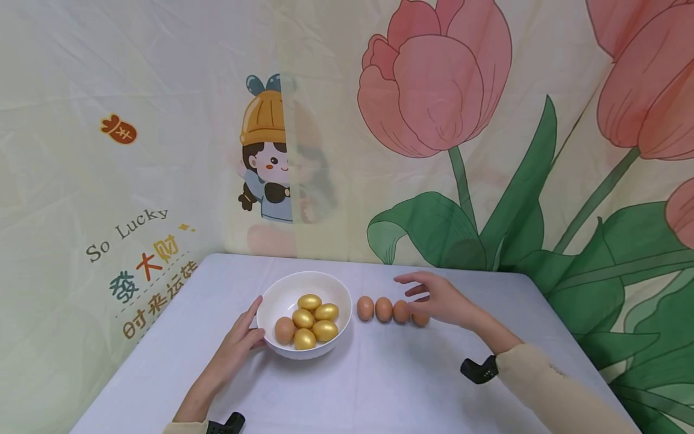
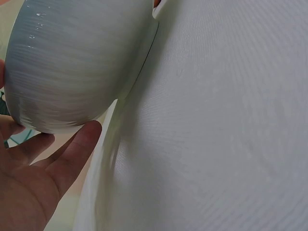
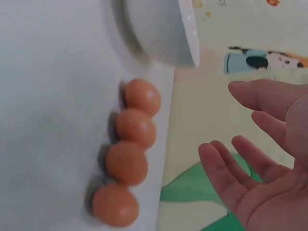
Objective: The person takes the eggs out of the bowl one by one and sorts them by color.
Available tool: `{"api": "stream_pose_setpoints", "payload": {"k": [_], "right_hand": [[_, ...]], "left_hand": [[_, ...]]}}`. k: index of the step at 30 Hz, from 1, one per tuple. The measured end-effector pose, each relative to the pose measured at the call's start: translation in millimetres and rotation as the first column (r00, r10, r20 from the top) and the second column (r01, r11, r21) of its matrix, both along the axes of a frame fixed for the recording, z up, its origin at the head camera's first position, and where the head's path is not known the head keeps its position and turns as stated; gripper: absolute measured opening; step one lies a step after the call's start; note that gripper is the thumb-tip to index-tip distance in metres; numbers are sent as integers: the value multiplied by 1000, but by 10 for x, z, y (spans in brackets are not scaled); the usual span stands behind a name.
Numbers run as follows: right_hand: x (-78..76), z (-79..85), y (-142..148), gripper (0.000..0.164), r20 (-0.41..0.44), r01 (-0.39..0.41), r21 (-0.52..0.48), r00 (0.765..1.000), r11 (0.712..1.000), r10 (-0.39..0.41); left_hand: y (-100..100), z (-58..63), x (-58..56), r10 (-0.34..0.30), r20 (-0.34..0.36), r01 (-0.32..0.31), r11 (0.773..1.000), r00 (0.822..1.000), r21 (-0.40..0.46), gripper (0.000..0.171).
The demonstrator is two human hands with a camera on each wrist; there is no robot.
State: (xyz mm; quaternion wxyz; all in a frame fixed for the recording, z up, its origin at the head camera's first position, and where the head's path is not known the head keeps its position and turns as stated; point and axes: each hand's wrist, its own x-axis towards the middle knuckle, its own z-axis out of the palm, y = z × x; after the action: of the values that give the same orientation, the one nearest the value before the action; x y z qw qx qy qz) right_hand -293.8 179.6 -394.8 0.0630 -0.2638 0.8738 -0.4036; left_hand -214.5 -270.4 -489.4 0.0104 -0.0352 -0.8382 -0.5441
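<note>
A white bowl [image 1: 262,295] holds several shiny golden eggs [image 1: 326,311] and one brown egg [image 1: 284,330]. My left hand [image 1: 243,337] rests against the bowl's left side. In the left wrist view, thumb and fingertips touch the outer wall of the bowl [image 2: 82,62]. To the right of the bowl, several brown eggs [image 1: 384,309] stand in a row. Over the right end of that row is my right hand [image 1: 441,301], partly covering the last eggs in the head view. The right wrist view shows its fingers [image 3: 219,168] spread, holding nothing, apart from the eggs [image 3: 126,162].
A white cloth covers the table [image 1: 379,386]. Behind it hangs a backdrop printed with large tulips [image 1: 439,90], a cartoon child [image 1: 271,163] and lettering. Dark devices [image 1: 479,369] are strapped to both wrists.
</note>
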Motion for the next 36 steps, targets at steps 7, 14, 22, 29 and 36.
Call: {"api": "stream_pose_setpoints", "payload": {"k": [7, 14, 22, 29, 36], "right_hand": [[90, 78, -454, 58, 73, -23, -64, 997, 998, 28], [102, 15, -883, 61, 137, -55, -113, 988, 992, 70], [93, -82, -1256, 60, 140, -106, -172, 981, 979, 131], [105, -179, -1560, 56, 227, -102, -218, 962, 971, 152], [111, -265, -1861, 51, 280, -90, -246, 947, 965, 160]], "left_hand": [[-13, -13, -6, 2, 9, -2, 1000, 1000, 2, 71], [-7, -22, -10, 6, 8, -6, 1000, 1000, -4, 71], [-3, -18, 5, 5, -6, -5, 1000, 1000, -9, 70], [-5, -26, -4, 0, -10, 0, 1000, 1000, -8, 69], [-5, -18, -3, 4, -11, -4, 1000, 1000, -12, 70]]}}
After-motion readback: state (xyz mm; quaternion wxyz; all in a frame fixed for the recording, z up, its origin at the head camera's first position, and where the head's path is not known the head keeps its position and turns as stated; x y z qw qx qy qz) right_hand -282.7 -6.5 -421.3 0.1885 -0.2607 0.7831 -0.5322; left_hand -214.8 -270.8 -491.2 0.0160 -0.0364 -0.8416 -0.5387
